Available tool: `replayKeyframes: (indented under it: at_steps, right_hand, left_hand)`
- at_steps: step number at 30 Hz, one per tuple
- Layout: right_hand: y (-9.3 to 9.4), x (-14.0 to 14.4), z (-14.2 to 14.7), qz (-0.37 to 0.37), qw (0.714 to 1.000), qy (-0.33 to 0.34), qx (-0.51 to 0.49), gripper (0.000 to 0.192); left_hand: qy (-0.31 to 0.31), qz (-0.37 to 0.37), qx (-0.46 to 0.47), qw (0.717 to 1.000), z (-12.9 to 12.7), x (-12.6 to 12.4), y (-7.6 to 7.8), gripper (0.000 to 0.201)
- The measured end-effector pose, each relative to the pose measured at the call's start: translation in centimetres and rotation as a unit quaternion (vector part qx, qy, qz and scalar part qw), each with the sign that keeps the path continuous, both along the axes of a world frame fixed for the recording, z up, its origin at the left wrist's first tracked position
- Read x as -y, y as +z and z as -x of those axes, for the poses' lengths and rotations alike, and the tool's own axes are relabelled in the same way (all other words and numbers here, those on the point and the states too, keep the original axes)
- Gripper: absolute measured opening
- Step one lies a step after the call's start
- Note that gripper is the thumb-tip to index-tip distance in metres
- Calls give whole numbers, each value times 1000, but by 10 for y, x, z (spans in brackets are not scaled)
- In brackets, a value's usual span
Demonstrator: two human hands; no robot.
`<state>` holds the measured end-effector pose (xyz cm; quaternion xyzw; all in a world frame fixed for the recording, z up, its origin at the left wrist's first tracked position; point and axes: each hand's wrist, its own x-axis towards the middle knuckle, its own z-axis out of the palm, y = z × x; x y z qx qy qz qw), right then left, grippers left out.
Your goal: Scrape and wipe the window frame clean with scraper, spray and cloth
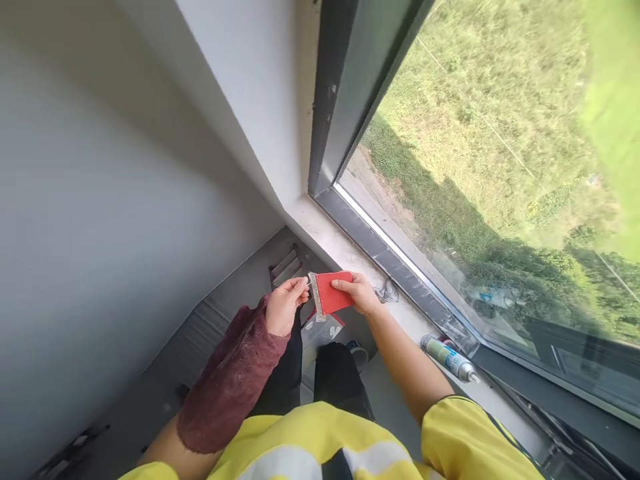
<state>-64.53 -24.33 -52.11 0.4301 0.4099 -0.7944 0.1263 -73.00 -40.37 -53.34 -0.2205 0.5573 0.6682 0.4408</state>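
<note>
Pinching a pale sliver (309, 283), too small to name, in the left hand (286, 307); clamping the red scraper (336, 293) between right hand (360, 292) thumb and fingers, out in front of the body. Apparently picking at its edge, calling for steady support and fine fingertip control. Farther off, leaving untouched the nozzle-tipped can (447, 358) on the windowsill (341, 244).

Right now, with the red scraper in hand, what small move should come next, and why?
Probably draw the left hand along the pale edge of the red scraper: its fingertips are pinched beside that edge, which looks patchily smeared, while the right hand holds the opposite end.
</note>
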Motion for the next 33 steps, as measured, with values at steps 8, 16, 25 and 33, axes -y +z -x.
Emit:
replayKeyframes:
  at_steps: [8,16,25,33]
  right_hand:
    - [-9,17,-26,43,998,-35,-28,41]
    - [-13,16,-52,37,993,-107,-32,41]
    - [-51,-31,-127,-308,930,-186,77,20]
    - [-81,-42,-206,-564,799,-85,193,26]
  left_hand:
    - [-66,19,-71,995,-14,-4,10,51]
    - [-78,17,13,997,-23,-13,12,45]
    - [-112,109,-62,986,-31,-21,13,26]
    - [-97,107,-75,987,-15,-17,11,25]
